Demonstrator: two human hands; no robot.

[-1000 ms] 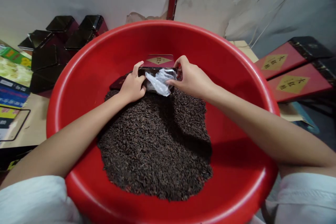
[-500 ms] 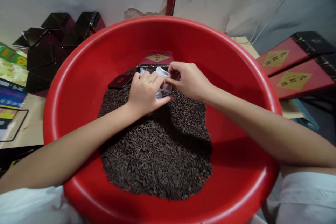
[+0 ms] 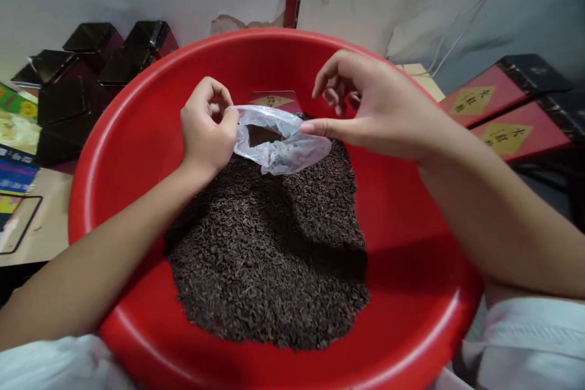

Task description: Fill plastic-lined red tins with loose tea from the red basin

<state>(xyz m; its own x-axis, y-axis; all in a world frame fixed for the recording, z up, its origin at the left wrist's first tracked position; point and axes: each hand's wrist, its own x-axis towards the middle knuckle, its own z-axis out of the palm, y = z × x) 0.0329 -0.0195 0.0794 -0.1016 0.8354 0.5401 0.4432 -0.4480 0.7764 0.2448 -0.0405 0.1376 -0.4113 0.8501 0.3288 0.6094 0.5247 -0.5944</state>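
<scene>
Gaping wider than before, plastic bag in pinched grip of left hand; right hand unclear.

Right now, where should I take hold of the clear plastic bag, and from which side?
Grip the plastic bag at the right edge of its rim, from the right: the left hand pinches the left edge, the mouth gapes open, and the body hangs slack over the loose leaves.

Tea leaves lay in the basin. A plastic bag was above their far edge, between the left hand and the right hand, a tin behind it. Boxes stood left of the basin, long cases right.
</scene>
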